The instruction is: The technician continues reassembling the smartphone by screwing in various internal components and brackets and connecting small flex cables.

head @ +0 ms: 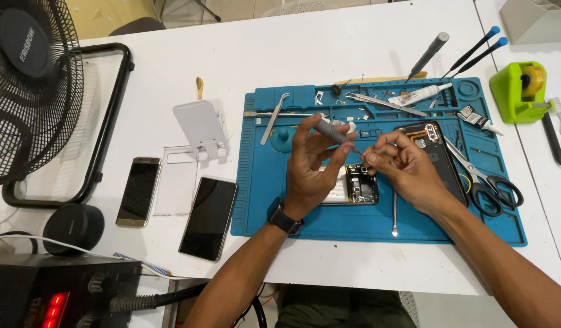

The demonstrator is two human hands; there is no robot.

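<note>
We count two phones (137,191) near the surface's (171,73) left edge, one opened phone (353,185) on the blue mat (262,200), one scissors (487,182) at its right edge. Our left hand (311,164) grips a screwdriver (332,130) over the opened phone; our right hand (405,167) pinches its tip, fingers curled.

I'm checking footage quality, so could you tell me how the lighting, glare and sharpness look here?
Head view: even, bright light, soft shadows under the left hand and right hand; the white table is nearly washed out; the screwdriver is sharp; the fan bows from wide-angle distortion.
</note>
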